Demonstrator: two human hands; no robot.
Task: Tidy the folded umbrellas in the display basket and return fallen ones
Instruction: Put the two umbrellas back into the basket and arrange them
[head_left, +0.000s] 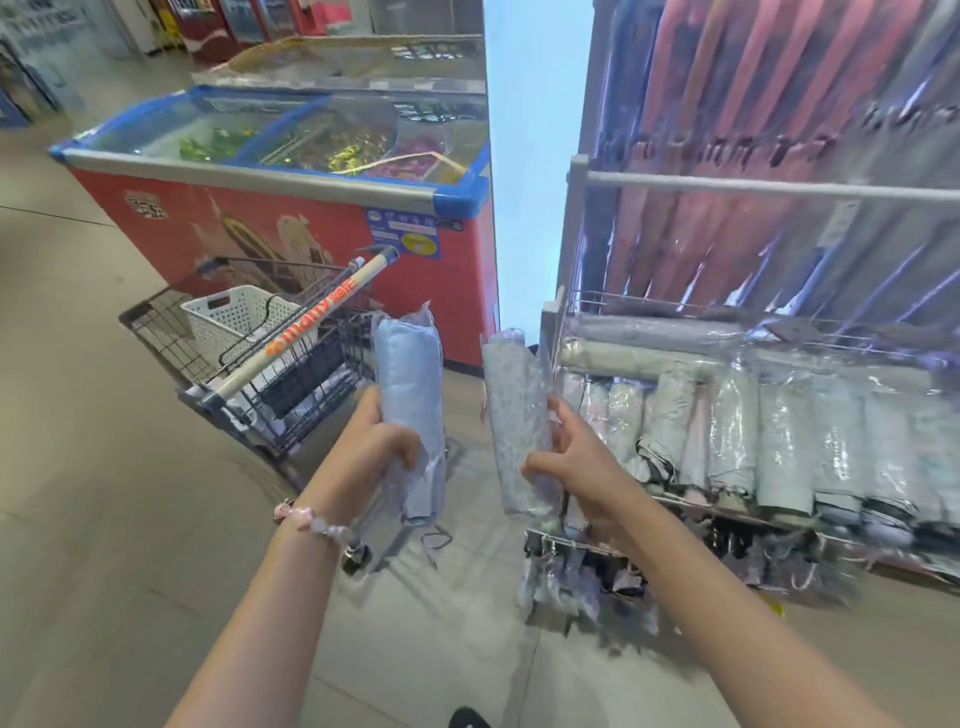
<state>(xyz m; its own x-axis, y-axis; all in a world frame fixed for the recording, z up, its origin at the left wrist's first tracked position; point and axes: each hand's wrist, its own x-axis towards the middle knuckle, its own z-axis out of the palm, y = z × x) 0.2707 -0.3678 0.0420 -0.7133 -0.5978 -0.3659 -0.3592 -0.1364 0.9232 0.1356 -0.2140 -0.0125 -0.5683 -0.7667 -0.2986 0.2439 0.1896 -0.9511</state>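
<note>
My left hand (371, 457) is closed around a light blue folded umbrella (410, 374) in a clear plastic sleeve, held upright over the floor. My right hand (574, 462) grips a grey patterned folded umbrella (511, 410), also sleeved and upright, just left of the wire display basket (561, 312). Inside the basket several folded umbrellas (779, 441) in pale green, grey and pink lie side by side in a row, with two longer ones (639, 358) lying crosswise behind them. More wrapped umbrellas (623, 571) show on a lower level beneath.
A shopping cart (291, 374) with a white plastic basket (234, 317) stands to the left, in front of a red chest freezer (291, 228). Long umbrellas (753, 156) hang on the rack above the display basket. Tiled floor lies below my arms.
</note>
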